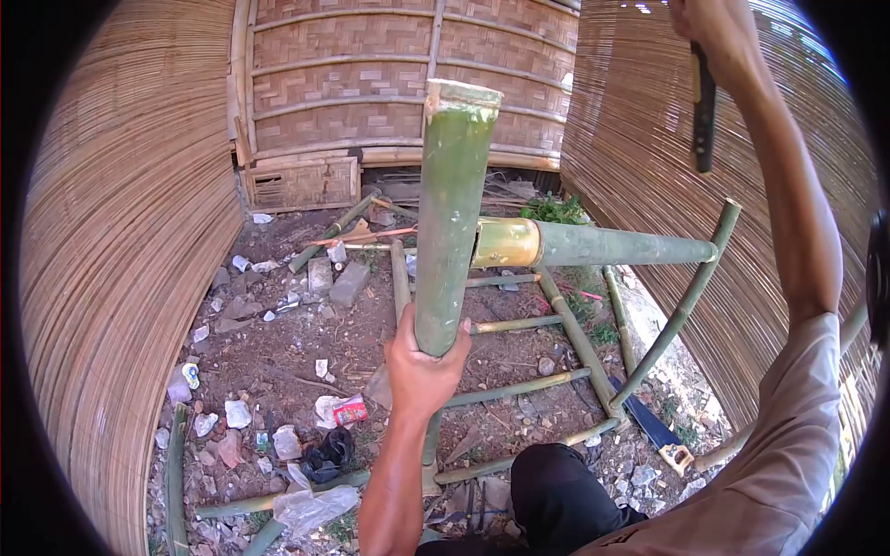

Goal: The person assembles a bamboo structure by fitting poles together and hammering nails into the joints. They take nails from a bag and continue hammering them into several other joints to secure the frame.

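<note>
My left hand (425,366) is wrapped round the lower part of a thick green bamboo pole (454,199), which stands nearly upright with its cut top facing up. A horizontal bamboo pole (630,246) reaches from behind its side to a slimmer slanted bamboo pole (691,295). Its end by the upright pole is peeled to a pale yellow. High at the upper right, my right hand (714,26) is closed on a black-handled tool (705,125), its handle end hanging down; the upper end lies out of frame.
A bamboo frame with several rungs (519,389) spreads over the rubble-strewn ground. A handsaw (654,431) lies at its right corner. Stone blocks (349,284), a red packet (349,410) and clear plastic (311,505) lie left. Slatted walls (139,185) curve close on both sides.
</note>
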Available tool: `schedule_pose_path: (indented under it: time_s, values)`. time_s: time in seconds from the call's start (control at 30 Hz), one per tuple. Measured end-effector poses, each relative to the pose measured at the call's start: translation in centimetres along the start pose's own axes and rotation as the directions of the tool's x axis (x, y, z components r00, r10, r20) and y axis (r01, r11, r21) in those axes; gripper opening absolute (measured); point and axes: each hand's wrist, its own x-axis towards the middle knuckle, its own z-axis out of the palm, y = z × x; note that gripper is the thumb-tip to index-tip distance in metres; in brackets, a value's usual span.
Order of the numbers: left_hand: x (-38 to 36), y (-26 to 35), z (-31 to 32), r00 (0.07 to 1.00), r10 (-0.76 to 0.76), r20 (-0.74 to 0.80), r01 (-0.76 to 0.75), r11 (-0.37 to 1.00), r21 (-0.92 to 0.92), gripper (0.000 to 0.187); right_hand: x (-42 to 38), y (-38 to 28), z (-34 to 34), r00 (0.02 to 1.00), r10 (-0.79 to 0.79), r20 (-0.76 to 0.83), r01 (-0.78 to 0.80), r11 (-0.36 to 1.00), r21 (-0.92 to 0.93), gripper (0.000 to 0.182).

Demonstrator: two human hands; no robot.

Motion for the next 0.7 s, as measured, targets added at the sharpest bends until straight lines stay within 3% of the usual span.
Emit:
schedule_pose_path:
  time_s: [0.03, 0.1, 0.13, 0.23, 0.3, 0.33, 0.37, 0.4, 0.47, 0.5, 0.53, 0.57, 0.63, 0.7]
  values:
    - [0.0, -0.1, 0.1, 1.0, 0.023, -0.003, -0.023, 1.0, -0.011, 0.026, -1.4, 1.4, 1.0, 0.992, -0.127, 0.024, 0.129, 0.986, -0.109, 0.044]
    - [0.6, -0.3, 0.1, 0.998, 0.057, -0.031, -0.057, 0.998, 0.002, 0.026, -5.1, -6.2, 3.8, 0.931, -0.361, 0.05, 0.363, 0.908, -0.211, 0.046]
    - [0.7, -0.6, 0.2, 0.998, 0.058, -0.004, -0.058, 0.998, 0.001, 0.026, -5.0, -8.8, 2.2, 0.903, -0.31, 0.296, 0.376, 0.905, -0.199, 0.043]
    - [0.5, -0.7, -0.2, 0.999, 0.031, -0.023, -0.031, 1.0, 0.0, 0.027, -2.3, -8.1, 2.1, 0.941, -0.311, 0.132, 0.306, 0.95, 0.058, 0.042]
    - [0.1, -1.0, -0.2, 1.0, 0.0, 0.008, 0.0, 1.0, 0.005, 0.027, -1.3, -10.4, 0.3, 0.995, 0.085, -0.048, -0.076, 0.983, 0.165, 0.054]
    - [0.0, -1.1, -0.1, 1.0, -0.009, 0.008, 0.009, 1.0, -0.024, 0.028, 0.6, -9.1, 0.7, 0.967, 0.189, -0.169, -0.127, 0.937, 0.324, 0.054]
    - [-0.1, -1.1, 0.1, 1.0, -0.013, 0.009, 0.013, 0.998, -0.054, 0.028, -0.8, -10.3, 1.5, 0.964, 0.183, -0.195, -0.118, 0.946, 0.303, 0.053]
    - [-0.1, -1.2, 0.3, 1.0, -0.012, 0.011, 0.012, 0.998, -0.058, 0.028, -1.4, -9.7, 2.2, 0.991, 0.021, -0.132, 0.01, 0.974, 0.227, 0.052]
    - [0.1, -1.5, 0.0, 0.997, 0.071, -0.019, -0.071, 0.997, 0.01, 0.027, -2.6, -8.8, 3.6, 0.952, -0.306, 0.005, 0.302, 0.943, 0.141, 0.051]
    - [0.6, -1.2, 0.0, 0.996, 0.083, -0.041, -0.082, 0.997, 0.012, 0.028, -2.3, -11.1, 1.8, 0.865, -0.31, 0.396, 0.337, 0.941, 0.0, 0.053]
    - [0.4, -0.9, 0.4, 0.999, 0.037, -0.017, -0.037, 0.999, 0.006, 0.028, -2.7, -10.8, 1.3, 0.829, -0.264, 0.493, 0.346, 0.935, -0.08, 0.051]
    - [0.2, -0.3, 0.2, 0.998, -0.053, 0.022, 0.053, 0.998, 0.023, 0.03, -3.4, -10.5, 2.8, 0.824, -0.254, 0.506, 0.336, 0.939, -0.076, 0.05]
    - [0.4, -1.0, -0.1, 0.995, 0.096, -0.041, -0.094, 0.995, 0.043, 0.033, -3.9, -9.6, 5.6, 0.915, -0.217, 0.341, 0.216, 0.976, 0.041, 0.049]
    - [0.8, -1.6, -0.3, 0.999, 0.052, -0.011, -0.051, 0.996, 0.073, 0.033, -4.3, -8.1, 7.9, 0.969, -0.099, 0.224, 0.071, 0.989, 0.131, 0.047]
